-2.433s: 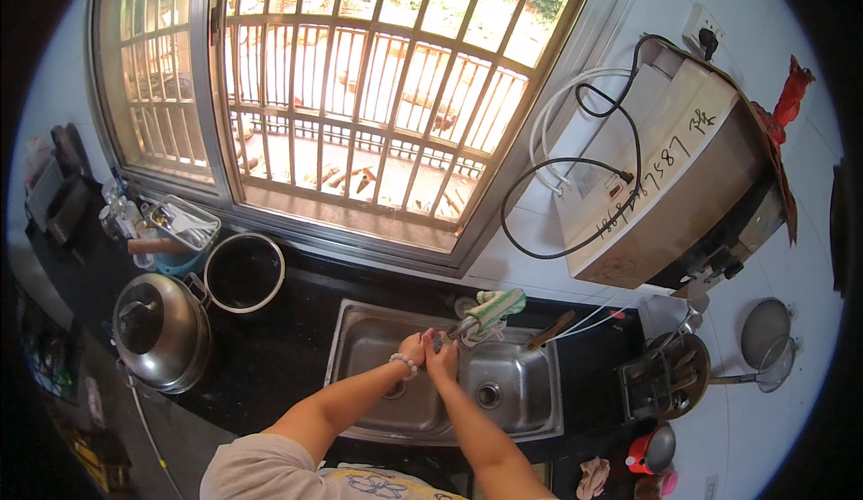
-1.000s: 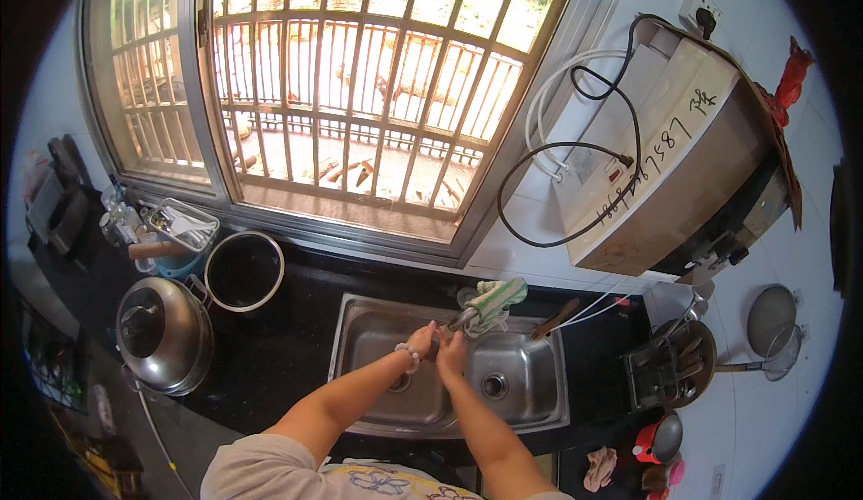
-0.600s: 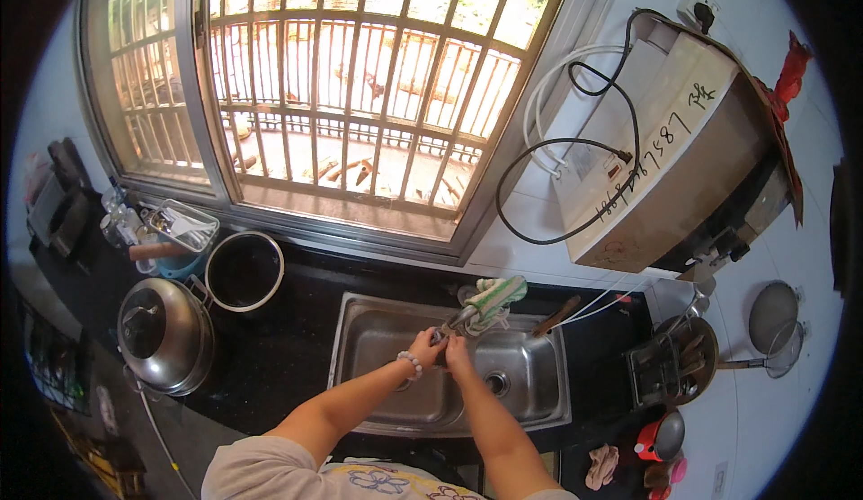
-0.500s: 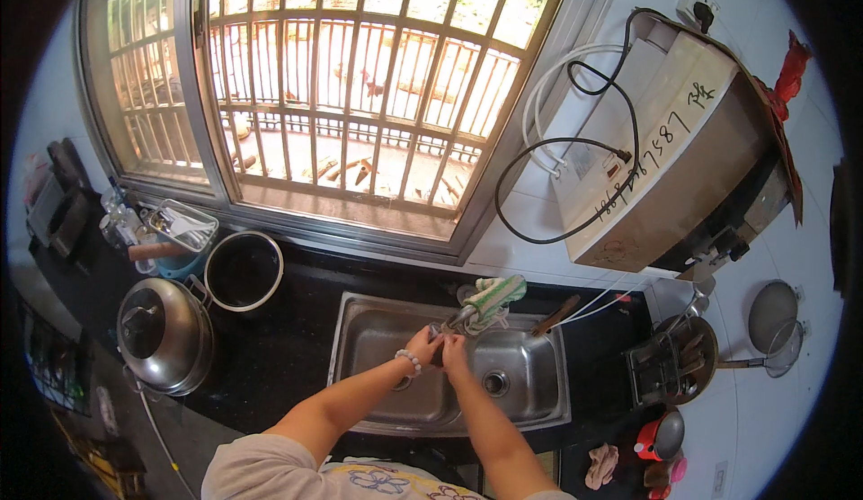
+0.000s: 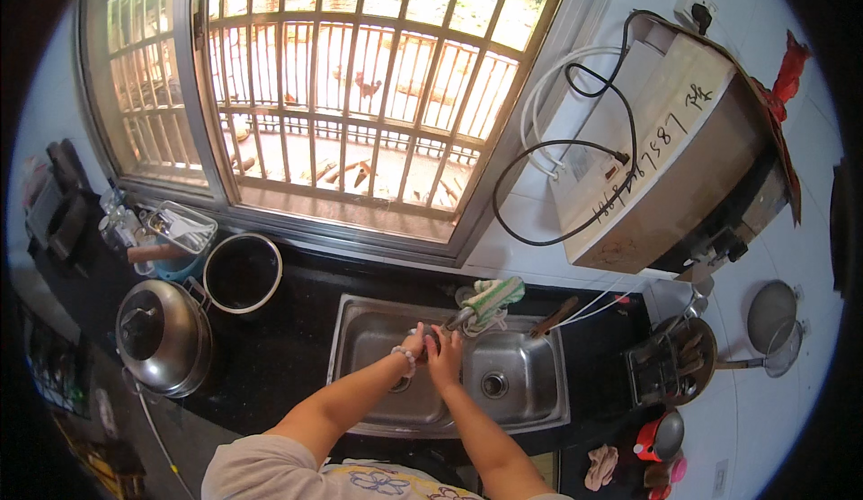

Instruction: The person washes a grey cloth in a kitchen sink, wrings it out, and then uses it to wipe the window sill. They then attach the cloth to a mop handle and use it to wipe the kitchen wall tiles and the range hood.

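Two bare hands meet above a double-basin steel sink [image 5: 530,370], close to the divider between its basins. The left hand [image 5: 414,342], with a beaded bracelet [image 5: 406,356] at the wrist, curls its fingers around a small dark item [image 5: 429,337]. The right hand [image 5: 444,356] lies against it from the other side, fingers slightly bent; whether it also grips cannot be told. The item is largely covered by the fingers, so its kind is unclear. It lies between the hands, just below the tap [image 5: 461,318], over which a green-and-white striped cloth [image 5: 495,302] is draped. The round drain [image 5: 494,384] of the right basin is exposed; the forearms pass over the front rim.

Surroundings: the sink is set into a black bench [image 5: 292,356]. To the left stand a domed metal pot [image 5: 178,343] with its lid on and, behind it, a round dark vessel [image 5: 241,273] with a pale rim. To the right are a rack [image 5: 649,376] and, nearer the person, a red-sided pan [image 5: 646,443] and a crumpled pinkish cloth [image 5: 600,468]. A barred window [image 5: 346,122] opens behind the bench; a pale box-shaped appliance [image 5: 674,163] with a looped black cord [image 5: 497,199] is mounted on the wall at right.
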Available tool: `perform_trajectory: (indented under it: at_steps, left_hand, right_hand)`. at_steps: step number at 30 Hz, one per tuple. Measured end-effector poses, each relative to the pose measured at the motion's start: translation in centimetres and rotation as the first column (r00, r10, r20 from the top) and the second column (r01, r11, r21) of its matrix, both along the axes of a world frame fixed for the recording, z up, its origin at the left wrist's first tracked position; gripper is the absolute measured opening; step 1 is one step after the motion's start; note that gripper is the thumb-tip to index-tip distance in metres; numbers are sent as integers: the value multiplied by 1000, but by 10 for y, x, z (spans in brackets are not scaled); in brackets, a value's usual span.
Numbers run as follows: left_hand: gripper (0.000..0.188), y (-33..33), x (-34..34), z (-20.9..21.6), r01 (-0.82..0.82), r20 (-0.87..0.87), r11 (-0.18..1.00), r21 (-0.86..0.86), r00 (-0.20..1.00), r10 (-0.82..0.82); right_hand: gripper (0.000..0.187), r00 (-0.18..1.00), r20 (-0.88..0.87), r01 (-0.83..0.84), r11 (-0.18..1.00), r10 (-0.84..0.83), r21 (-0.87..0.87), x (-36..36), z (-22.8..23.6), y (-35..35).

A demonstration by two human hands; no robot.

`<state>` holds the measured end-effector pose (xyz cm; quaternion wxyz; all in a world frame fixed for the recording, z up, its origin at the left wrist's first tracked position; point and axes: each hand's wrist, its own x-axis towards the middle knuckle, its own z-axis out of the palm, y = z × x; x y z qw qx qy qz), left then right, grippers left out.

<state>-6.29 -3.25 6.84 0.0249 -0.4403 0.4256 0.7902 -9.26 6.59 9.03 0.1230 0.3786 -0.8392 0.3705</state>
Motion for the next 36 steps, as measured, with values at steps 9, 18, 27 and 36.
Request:
perform_trajectory:
  at_steps: [9, 18, 27, 36]
  left_hand:
    - [55, 17, 7, 0, -67, -201, 997, 24, 977, 71]
    - [27, 16, -1, -6, -192, -397, 723, -663, 909, -124]
    - [36, 4, -2, -5, -132, -274, 885, -447, 962, 5]
    - [55, 6, 8, 21, 24, -192, 987, 161, 981, 7]
  right_hand:
    - [35, 916, 183, 319, 924, -358, 210, -34, -6, -13]
    - [33, 847, 400, 365, 930, -349, 38, -43, -47, -17]
    - [24, 995, -4, 104, 992, -104, -67, 0, -4, -14]
    - [27, 987, 84, 113, 966, -136, 231, -14, 16, -19]
